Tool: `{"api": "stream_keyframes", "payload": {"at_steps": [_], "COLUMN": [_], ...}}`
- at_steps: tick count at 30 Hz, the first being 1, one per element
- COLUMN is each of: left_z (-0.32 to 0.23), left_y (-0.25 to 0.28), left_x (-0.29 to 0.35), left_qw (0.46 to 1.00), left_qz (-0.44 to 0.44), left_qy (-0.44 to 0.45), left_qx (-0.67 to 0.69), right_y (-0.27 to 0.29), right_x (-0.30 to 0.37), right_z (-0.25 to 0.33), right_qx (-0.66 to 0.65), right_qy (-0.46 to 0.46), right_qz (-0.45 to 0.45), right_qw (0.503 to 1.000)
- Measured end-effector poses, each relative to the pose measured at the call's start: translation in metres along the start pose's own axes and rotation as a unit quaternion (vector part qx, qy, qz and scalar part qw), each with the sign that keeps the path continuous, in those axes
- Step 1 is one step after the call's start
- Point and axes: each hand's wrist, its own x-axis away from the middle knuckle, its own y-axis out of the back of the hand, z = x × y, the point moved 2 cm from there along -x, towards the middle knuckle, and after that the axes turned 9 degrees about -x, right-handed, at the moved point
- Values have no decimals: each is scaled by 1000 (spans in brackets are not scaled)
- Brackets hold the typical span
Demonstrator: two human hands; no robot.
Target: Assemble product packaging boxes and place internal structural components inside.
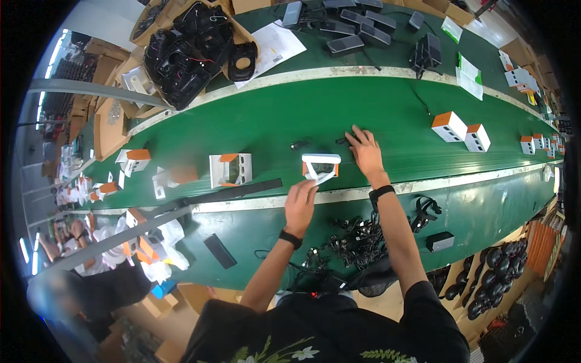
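Observation:
An open white-and-orange box (pixel 328 158) stands on the green belt in front of me, with something dark inside. My left hand (pixel 300 207) pinches a loose white strip (pixel 324 176) at the box's near edge, apparently a flap or wrapping. To the right of the box, my right hand (pixel 365 154) reaches palm-down over the belt, its fingertips closed at a small black cable (pixel 341 141). Another small black cable bundle (pixel 299 145) lies just beyond the box, touched by neither hand.
Left of me on the belt sits another open box (pixel 231 170); two closed boxes (pixel 449 127) stand to the right. A pile of black cables (pixel 361 242) lies on the near bench. Black devices (pixel 357 27) cover the far bench. A grey metal bar (pixel 121 236) crosses at left, near a co-worker.

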Motion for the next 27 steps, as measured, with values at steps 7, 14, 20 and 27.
{"api": "stream_keyframes", "payload": {"at_steps": [7, 14, 20, 27], "left_z": [-2, -11, 2, 13], "left_y": [-25, -46, -35, -41], "left_x": [-24, -23, -17, -32], "left_qw": [983, 998, 994, 854], "left_qz": [-20, 13, 103, 87], "left_qy": [-147, -21, 23, 304], "left_qx": [-112, -56, 35, 413], "right_y": [24, 69, 14, 6], "right_x": [56, 64, 33, 38], "right_z": [16, 159, 130, 122], "right_qx": [-79, -178, 23, 73], "right_qy": [-90, 5, 16, -28], "right_qz": [-93, -189, -174, -132], "right_qw": [988, 966, 984, 988]}}
